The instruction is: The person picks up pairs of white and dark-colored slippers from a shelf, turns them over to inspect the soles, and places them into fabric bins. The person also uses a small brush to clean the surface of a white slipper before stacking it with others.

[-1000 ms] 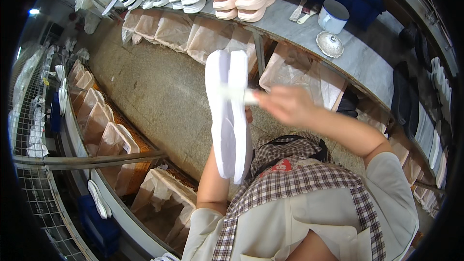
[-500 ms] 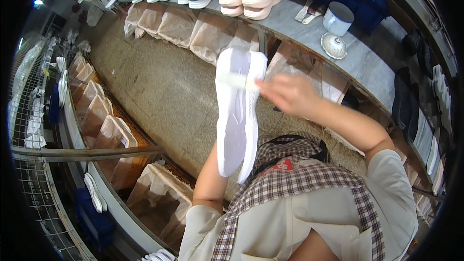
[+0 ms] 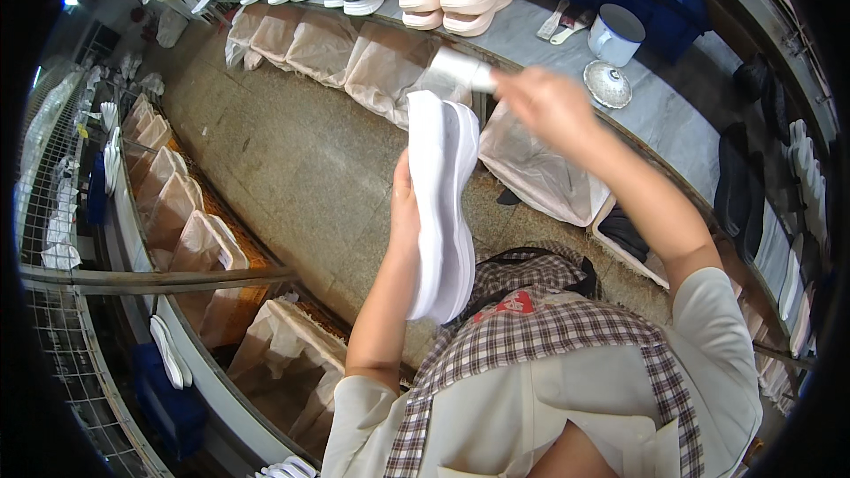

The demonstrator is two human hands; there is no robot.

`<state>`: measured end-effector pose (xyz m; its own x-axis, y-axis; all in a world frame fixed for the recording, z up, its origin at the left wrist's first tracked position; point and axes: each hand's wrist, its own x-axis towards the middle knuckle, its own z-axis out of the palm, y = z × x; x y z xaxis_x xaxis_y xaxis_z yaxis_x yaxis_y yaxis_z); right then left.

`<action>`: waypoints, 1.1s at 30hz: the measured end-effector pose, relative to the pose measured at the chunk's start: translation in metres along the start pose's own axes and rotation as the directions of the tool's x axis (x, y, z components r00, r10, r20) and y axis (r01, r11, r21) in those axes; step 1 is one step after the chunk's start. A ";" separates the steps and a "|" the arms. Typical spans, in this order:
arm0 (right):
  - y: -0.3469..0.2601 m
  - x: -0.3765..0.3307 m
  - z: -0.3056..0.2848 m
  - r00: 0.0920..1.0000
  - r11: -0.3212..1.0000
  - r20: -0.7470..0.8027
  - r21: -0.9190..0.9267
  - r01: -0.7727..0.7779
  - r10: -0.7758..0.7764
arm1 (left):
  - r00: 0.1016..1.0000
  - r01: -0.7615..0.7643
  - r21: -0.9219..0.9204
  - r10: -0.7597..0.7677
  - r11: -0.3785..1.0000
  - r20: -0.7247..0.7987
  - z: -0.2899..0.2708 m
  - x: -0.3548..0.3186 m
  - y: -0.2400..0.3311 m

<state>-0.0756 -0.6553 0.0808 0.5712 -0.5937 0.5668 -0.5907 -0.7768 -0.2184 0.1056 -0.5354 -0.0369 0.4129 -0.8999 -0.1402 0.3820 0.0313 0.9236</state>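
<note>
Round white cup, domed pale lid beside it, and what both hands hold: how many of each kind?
Long white shoe soles: 2
Flat whitish handheld tool, blurred: 1
Round white cup with a handle: 1
Round, pale domed lid: 1
Total: 5

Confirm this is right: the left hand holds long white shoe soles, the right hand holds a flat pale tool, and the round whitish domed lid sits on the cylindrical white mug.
Wrong on the lid: it lies beside the mug on the grey marbled bench, as the head view shows. The left hand does hold the soles and the right hand the tool.
</note>
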 end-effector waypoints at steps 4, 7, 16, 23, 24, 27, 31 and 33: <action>0.000 -0.018 -0.014 0.941 0.918 -0.128 0.213 0.336 -0.314 | 0.998 0.026 -0.012 -0.027 1.000 -0.059 0.008 -0.001 0.015; -0.008 -0.040 -0.007 0.878 0.863 0.063 0.227 0.451 -0.475 | 0.990 0.065 -0.017 -0.067 0.998 -0.121 0.009 -0.001 0.017; -0.018 -0.040 -0.015 0.905 0.876 0.013 0.259 0.407 -0.424 | 0.971 -0.237 0.222 0.224 0.946 0.082 -0.002 0.010 -0.005; -0.012 -0.055 -0.017 0.881 0.847 0.070 0.319 0.425 -0.469 | 0.995 -0.088 0.095 0.084 0.992 0.051 0.007 0.010 -0.004; -0.009 -0.056 -0.018 0.924 0.950 0.244 0.185 0.252 -0.293 | 0.981 -0.185 0.204 0.170 0.961 0.089 0.009 0.008 0.000; 0.033 -0.022 -0.015 0.980 0.998 0.194 -0.029 -0.050 0.055 | 0.968 -0.247 0.392 0.208 0.886 0.139 0.018 0.000 0.009; 0.068 -0.035 -0.024 0.978 0.966 -0.180 0.250 -0.061 0.109 | 0.962 -0.258 0.200 0.234 0.945 0.137 0.028 -0.001 0.018; 0.057 -0.060 -0.033 0.995 0.939 -0.087 0.344 -0.021 0.055 | 0.980 -0.179 0.133 0.166 0.975 0.106 0.033 -0.001 0.017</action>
<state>-0.1622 -0.6566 0.0601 0.4861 -0.6147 0.6212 -0.3709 -0.7887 -0.4902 0.0846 -0.5480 -0.0093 0.3808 -0.9231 0.0535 0.1885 0.1341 0.9729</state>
